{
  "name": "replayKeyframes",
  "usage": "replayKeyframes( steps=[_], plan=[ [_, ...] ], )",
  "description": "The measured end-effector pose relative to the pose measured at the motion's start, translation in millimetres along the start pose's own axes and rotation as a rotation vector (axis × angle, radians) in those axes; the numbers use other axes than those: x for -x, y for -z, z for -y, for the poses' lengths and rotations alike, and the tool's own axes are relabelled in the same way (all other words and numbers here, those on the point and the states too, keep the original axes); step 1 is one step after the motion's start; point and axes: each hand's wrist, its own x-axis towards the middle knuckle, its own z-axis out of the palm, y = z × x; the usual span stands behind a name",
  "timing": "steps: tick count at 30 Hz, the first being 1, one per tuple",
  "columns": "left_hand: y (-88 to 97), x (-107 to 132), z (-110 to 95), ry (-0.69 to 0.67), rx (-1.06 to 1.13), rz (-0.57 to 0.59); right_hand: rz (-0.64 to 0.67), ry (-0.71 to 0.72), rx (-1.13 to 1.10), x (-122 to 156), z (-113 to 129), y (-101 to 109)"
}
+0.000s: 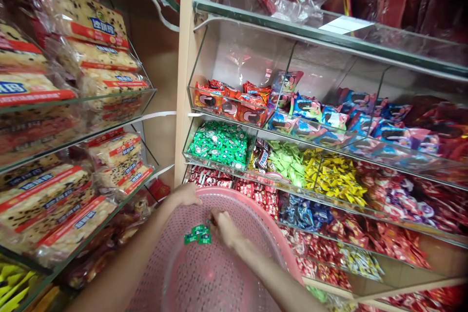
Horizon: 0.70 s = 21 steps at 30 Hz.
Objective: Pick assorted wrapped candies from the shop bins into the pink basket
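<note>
Glass shelves (263, 19) full of wrapped sweets rise in front of my hands, with a wooden post (185, 68) standing above and beyond my left hand. My left hand (186, 195) is closed on the far left part of the rim of a pink basket (272, 217), which has small holes through its wall. My right hand (222, 222) is inside the basket, to the right of my left hand and lower, its fingers curled; I cannot tell whether anything is between them. Just left of those fingers, a few green packets (198, 235) show against the inside of the basket; I cannot tell whether they touch its wall.

Ahead of my hands and higher up is a bin of green sweets (219, 146), with pale green sweets (287, 162) and yellow sweets (332, 175) farther to its right. Orange packets (231, 106) sit above the green ones. Red packets (263, 200) lie just past the rim from my right hand, and dark blue sweets (305, 211) lie to their right. Left of my left hand, speckled cakes (93, 22) in clear wrapping are stacked on side shelves.
</note>
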Motion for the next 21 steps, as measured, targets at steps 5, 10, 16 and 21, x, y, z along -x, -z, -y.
replayKeyframes(
  steps=[5,10,16,21],
  plan=[
    [-0.1,4,-5,0.003,-0.048,-0.007,0.11,0.019,0.449,-7,17,-1],
    [0.2,9,-5,-0.007,-0.05,-0.014,0.095,-0.033,0.306,-4,12,-3],
    [2.4,12,-6,-0.011,-0.029,-0.002,0.122,-0.014,0.178,5,-8,3],
    [-2.5,10,-3,-0.003,-0.008,-0.034,0.11,0.041,0.236,3,10,17]
  ],
)
